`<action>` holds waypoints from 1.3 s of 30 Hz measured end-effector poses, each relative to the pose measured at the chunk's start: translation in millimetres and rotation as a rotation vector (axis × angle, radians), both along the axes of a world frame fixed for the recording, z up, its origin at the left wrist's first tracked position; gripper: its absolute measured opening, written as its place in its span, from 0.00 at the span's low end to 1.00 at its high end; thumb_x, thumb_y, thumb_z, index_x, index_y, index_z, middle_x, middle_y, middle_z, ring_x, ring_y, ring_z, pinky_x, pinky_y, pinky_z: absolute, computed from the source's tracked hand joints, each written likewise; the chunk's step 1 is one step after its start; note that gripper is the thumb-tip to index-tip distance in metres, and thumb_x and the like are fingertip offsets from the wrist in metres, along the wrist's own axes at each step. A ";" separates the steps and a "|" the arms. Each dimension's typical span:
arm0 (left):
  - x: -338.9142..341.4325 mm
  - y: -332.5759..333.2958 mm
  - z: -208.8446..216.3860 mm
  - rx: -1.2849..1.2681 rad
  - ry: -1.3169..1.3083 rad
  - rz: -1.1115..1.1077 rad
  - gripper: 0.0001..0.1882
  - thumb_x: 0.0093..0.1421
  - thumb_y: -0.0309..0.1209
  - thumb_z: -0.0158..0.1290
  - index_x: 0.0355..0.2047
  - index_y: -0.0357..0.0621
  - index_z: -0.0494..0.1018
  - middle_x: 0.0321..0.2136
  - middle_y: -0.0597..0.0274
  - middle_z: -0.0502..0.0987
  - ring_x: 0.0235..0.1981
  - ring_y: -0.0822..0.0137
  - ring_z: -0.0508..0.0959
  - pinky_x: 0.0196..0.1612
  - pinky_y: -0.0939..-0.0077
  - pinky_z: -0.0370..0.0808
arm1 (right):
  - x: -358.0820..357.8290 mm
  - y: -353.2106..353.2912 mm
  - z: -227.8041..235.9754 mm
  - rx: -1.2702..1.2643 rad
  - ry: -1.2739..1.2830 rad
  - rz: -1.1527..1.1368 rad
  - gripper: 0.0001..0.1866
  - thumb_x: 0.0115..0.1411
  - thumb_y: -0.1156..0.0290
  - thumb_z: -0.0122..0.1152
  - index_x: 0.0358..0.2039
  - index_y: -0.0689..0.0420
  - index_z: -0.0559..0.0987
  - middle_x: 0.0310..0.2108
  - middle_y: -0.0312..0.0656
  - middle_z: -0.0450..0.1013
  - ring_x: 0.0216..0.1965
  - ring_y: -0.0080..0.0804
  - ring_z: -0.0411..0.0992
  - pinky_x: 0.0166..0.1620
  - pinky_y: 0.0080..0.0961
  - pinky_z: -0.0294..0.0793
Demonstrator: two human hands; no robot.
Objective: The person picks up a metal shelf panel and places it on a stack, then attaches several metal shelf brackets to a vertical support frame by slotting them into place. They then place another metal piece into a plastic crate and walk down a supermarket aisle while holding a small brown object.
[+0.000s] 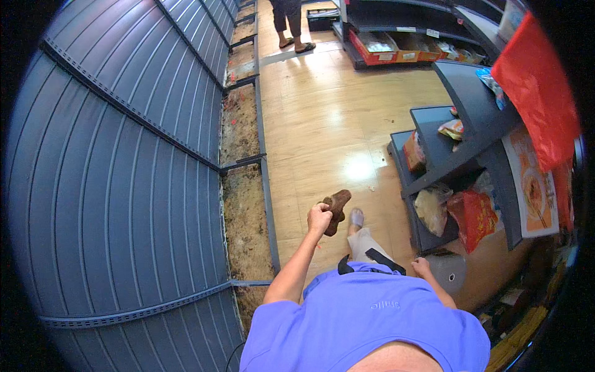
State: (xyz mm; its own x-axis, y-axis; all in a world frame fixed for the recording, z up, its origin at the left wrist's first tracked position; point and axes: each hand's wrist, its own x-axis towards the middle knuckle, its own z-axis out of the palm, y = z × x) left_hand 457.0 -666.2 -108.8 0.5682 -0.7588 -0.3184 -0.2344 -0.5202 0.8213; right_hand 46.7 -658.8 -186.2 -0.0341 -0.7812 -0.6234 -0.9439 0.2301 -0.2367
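Observation:
A crumpled brown cloth point(338, 209) hangs from my left hand point(318, 218), whose fingers are closed on it in front of me. Below it is the wooden floor, and part of the cloth is hidden behind my fingers. My right hand point(421, 266) is low at my right side with the fingers curled; whether anything is in them is hidden. Close beside that hand stands a grey rounded container point(447, 271) with a small hole in its side. A black strap point(384, 259) lies across my waist, just left of the right hand.
Tall dark slatted shelving panels point(130, 186) line the left, with a stained base strip point(243, 204) in dark framing. On the right, a dark shelf unit point(434, 180) holds bagged goods; a red sheet point(539, 93) hangs there. Ahead stand a person's legs point(288, 22) and boxes point(378, 49).

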 end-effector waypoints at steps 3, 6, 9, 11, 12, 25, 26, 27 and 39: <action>14.2 -32.7 2.6 -0.052 0.075 0.015 0.15 0.33 0.27 0.46 0.26 0.38 0.71 0.24 0.51 0.72 0.28 0.60 0.73 0.33 0.74 0.67 | 4.5 -39.2 -18.5 0.053 0.017 0.039 0.14 0.40 0.64 0.51 0.25 0.60 0.74 0.28 0.49 0.69 0.33 0.40 0.67 0.37 0.30 0.64; 36.2 -73.6 -18.0 -0.189 0.036 0.032 0.13 0.32 0.22 0.45 0.23 0.33 0.69 0.17 0.59 0.71 0.20 0.71 0.70 0.26 0.80 0.66 | 21.0 -88.9 -28.9 0.074 -0.012 0.036 0.13 0.39 0.65 0.51 0.24 0.60 0.74 0.27 0.51 0.69 0.33 0.41 0.67 0.37 0.31 0.64; 52.8 -119.4 14.6 -0.155 -0.101 0.025 0.13 0.32 0.22 0.46 0.23 0.32 0.69 0.17 0.58 0.71 0.19 0.71 0.70 0.24 0.80 0.66 | 59.8 -147.1 -7.9 0.064 -0.008 0.040 0.13 0.40 0.65 0.50 0.23 0.61 0.74 0.27 0.51 0.69 0.33 0.42 0.66 0.37 0.31 0.64; 68.1 -149.2 19.6 -0.117 -0.103 0.049 0.13 0.32 0.23 0.46 0.23 0.32 0.69 0.17 0.57 0.71 0.19 0.70 0.70 0.24 0.80 0.66 | 82.5 -191.5 3.3 0.097 0.044 0.045 0.13 0.40 0.65 0.50 0.23 0.61 0.74 0.27 0.51 0.68 0.32 0.44 0.66 0.37 0.33 0.64; 73.7 -165.3 24.6 -0.107 -0.104 0.048 0.13 0.32 0.23 0.46 0.23 0.32 0.69 0.17 0.57 0.71 0.19 0.70 0.70 0.24 0.80 0.66 | 71.2 -209.5 -34.8 -0.075 -0.068 0.032 0.13 0.41 0.65 0.49 0.22 0.63 0.73 0.26 0.53 0.68 0.31 0.46 0.65 0.36 0.34 0.63; 120.0 -358.3 62.5 -0.209 0.127 0.095 0.13 0.32 0.25 0.46 0.23 0.34 0.70 0.21 0.53 0.72 0.24 0.65 0.72 0.30 0.78 0.67 | 164.3 -401.5 26.5 -0.484 -0.340 0.029 0.16 0.46 0.63 0.43 0.24 0.64 0.72 0.24 0.52 0.68 0.31 0.45 0.66 0.35 0.33 0.62; 123.8 -372.4 59.4 -0.231 0.119 0.078 0.13 0.32 0.25 0.46 0.23 0.34 0.70 0.21 0.53 0.72 0.24 0.65 0.71 0.30 0.78 0.67 | 164.0 -403.3 19.4 -0.442 -0.337 0.018 0.16 0.46 0.63 0.44 0.23 0.64 0.72 0.23 0.51 0.68 0.30 0.45 0.66 0.34 0.34 0.62; 127.0 -385.9 56.1 -0.254 0.111 0.058 0.13 0.31 0.24 0.46 0.23 0.33 0.70 0.20 0.54 0.72 0.24 0.66 0.71 0.30 0.78 0.67 | 163.4 -403.0 13.6 -0.401 -0.335 0.003 0.15 0.46 0.63 0.44 0.22 0.64 0.72 0.23 0.51 0.68 0.29 0.45 0.66 0.33 0.34 0.62; 139.1 -588.8 50.2 -0.153 0.335 -0.362 0.13 0.33 0.21 0.45 0.24 0.30 0.69 0.17 0.61 0.70 0.20 0.73 0.69 0.24 0.82 0.66 | 173.2 -420.8 -20.5 -0.330 0.037 -0.457 0.14 0.44 0.62 0.48 0.19 0.62 0.73 0.24 0.52 0.68 0.30 0.46 0.66 0.34 0.36 0.63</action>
State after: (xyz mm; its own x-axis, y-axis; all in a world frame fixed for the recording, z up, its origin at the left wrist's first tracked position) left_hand 596.1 -1255.1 -58.6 0.1461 -0.9401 -0.3081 -0.0879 -0.3226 0.9425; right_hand 219.9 -1079.6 -206.7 -0.4317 -0.8351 -0.3410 -0.7747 0.5369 -0.3341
